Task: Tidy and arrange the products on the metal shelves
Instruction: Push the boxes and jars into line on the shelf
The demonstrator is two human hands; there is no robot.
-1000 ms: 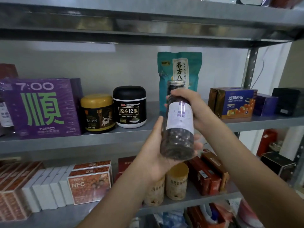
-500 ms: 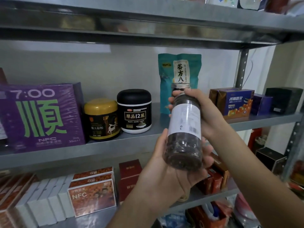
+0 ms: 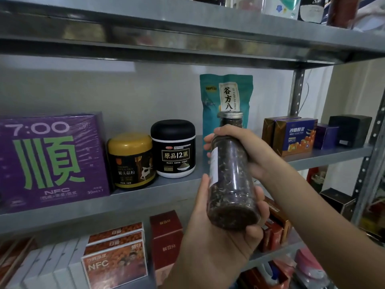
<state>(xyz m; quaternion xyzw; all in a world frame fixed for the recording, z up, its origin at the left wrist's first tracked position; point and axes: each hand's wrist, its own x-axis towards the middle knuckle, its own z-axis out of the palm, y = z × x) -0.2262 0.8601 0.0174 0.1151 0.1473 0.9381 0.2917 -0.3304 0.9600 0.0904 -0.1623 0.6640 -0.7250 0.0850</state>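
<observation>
Two hands; one bottle; two lidded jars; one teal pouch; one large purple box

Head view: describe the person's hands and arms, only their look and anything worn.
The left hand and right hand are bare: no gloves, rings, watch or bracelet show. The left forearm and right forearm are uncovered to the frame's edge, so no sleeve is visible.

Left hand, right hand: both bare. Left forearm bare from wrist to bottom edge of picture. Right forearm bare from wrist to right edge. Slim wrists, smooth arms. Fingernails too blurred to make out.
</observation>
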